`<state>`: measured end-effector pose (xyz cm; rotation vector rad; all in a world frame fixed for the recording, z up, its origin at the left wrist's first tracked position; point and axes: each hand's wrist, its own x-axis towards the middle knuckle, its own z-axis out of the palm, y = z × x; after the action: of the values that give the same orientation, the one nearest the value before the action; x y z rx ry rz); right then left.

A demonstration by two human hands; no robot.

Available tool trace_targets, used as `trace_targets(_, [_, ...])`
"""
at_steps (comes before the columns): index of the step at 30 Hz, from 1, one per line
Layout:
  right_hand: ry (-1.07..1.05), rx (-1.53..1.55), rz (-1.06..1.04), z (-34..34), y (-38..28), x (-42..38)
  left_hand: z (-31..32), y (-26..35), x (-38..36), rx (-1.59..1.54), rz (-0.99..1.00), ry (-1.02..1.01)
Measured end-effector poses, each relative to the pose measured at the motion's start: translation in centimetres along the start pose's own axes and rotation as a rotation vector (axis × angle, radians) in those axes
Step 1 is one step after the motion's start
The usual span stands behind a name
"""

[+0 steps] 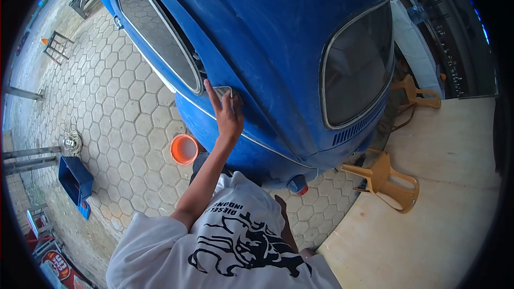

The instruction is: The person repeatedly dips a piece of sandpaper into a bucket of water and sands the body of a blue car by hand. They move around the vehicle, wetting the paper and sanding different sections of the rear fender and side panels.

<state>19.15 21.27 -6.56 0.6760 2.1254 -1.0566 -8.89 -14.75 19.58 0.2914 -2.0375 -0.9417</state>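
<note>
My left hand [229, 115] reaches up to the blue car body [257, 37], just behind the rear corner of the side window [155, 27]. Its index finger points out, while the other fingers bend over a small flat grey piece [222, 91] pressed against the paint. What that piece is made of cannot be made out. Beside the printed white shirt my right arm hangs low, with part of my right hand [280, 202] in dark shade; its fingers are not clear.
An orange bucket [184, 149] stands on the paving below the car. Left of it lie a blue crate [75, 179] and a coiled cable [72, 140]. A stool [58, 47] is farther off. On the right are a pale wooden board [428, 182] and yellow-brown chairs [385, 179].
</note>
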Motion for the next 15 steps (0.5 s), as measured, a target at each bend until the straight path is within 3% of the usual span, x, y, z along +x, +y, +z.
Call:
trace_targets(3, [-0.020,-0.015,0.011,-0.2,-1.4,0.3,-1.8,-0.5,-2.1,0.270,0.082,0.017])
trace_targets(7, [-0.064,-0.042,0.030,0.1,-3.1,-0.1,-1.1,-1.1,-0.2,-0.049,-0.039,-0.118])
trace_targets(15, [-0.184,-0.073,0.099,0.0,-9.5,-1.1,-0.8,0.2,7.7,-0.123,-0.061,0.077])
